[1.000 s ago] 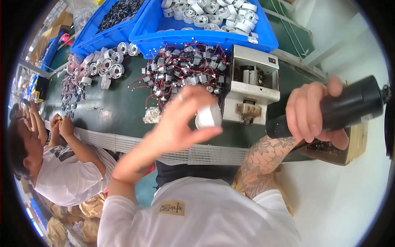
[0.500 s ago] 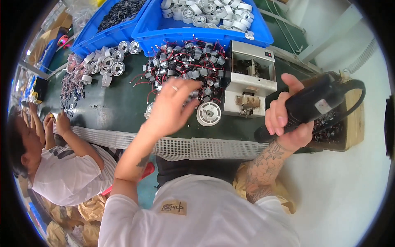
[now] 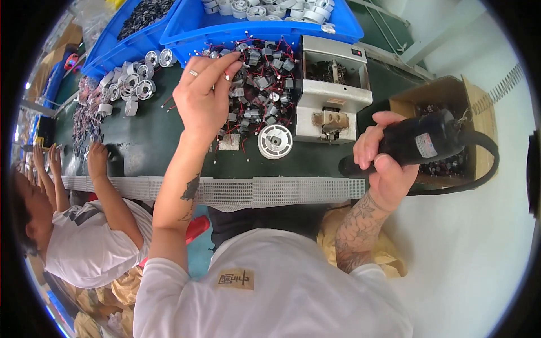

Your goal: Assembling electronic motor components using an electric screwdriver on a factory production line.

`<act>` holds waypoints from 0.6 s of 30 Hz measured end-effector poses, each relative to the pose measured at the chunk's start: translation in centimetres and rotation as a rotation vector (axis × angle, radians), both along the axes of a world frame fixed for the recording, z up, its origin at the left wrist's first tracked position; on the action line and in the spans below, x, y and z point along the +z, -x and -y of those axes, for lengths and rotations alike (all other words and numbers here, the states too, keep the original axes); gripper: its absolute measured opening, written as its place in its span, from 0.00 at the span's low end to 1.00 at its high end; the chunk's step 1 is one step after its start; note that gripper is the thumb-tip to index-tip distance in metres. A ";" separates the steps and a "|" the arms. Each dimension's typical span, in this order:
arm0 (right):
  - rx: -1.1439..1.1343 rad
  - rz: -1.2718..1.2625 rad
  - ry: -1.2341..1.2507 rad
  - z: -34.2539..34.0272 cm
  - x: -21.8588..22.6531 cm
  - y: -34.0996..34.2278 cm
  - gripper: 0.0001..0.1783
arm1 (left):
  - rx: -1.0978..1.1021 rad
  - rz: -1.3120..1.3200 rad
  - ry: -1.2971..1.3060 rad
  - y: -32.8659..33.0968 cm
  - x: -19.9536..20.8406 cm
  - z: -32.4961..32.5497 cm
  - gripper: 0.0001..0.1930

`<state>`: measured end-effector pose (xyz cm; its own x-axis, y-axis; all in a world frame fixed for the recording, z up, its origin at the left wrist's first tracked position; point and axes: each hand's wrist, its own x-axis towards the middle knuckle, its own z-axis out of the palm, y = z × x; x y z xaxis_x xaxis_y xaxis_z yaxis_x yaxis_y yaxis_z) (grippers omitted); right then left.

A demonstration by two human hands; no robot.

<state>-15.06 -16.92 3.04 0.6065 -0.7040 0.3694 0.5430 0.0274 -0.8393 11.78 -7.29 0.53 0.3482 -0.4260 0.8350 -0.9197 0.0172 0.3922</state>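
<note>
My left hand [image 3: 204,100] reaches over a heap of small grey motors with red and black wires [image 3: 262,84]. Its thumb and forefinger come together at the heap's upper left; what is between them, if anything, is too small to make out. In my right hand [image 3: 389,155] is a black electric screwdriver [image 3: 414,141], tilted with its working end toward the left and hung from a coiled spring [image 3: 499,89]. A round white plastic housing [image 3: 275,141] lies on the green table in front of the motors, touched by neither hand.
A grey metal bench machine [image 3: 332,104] stands right of the motors. Blue bins [image 3: 253,35] with white rings and dark parts line the back. A cardboard box [image 3: 479,152] sits at right. At left, another person's hand [image 3: 97,158] is near small parts and white housings [image 3: 131,84].
My left hand has moved away from the white housing, up and left across the motor heap, its fingers drawing together. The screwdriver remains in my right hand, slightly lower against the bench. The view has shifted.
</note>
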 end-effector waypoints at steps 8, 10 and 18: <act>-0.190 0.154 0.059 0.6 0.2 -2.3 0.23 | -0.356 -0.129 -0.292 3.2 -0.5 -1.0 0.06; -0.221 0.154 0.083 0.7 0.4 -2.7 0.23 | -0.215 -0.155 -0.228 2.8 -2.1 -0.5 0.06; -0.326 0.151 0.187 1.4 -0.1 -4.2 0.20 | -0.083 -0.370 -0.249 0.4 -0.2 0.2 0.06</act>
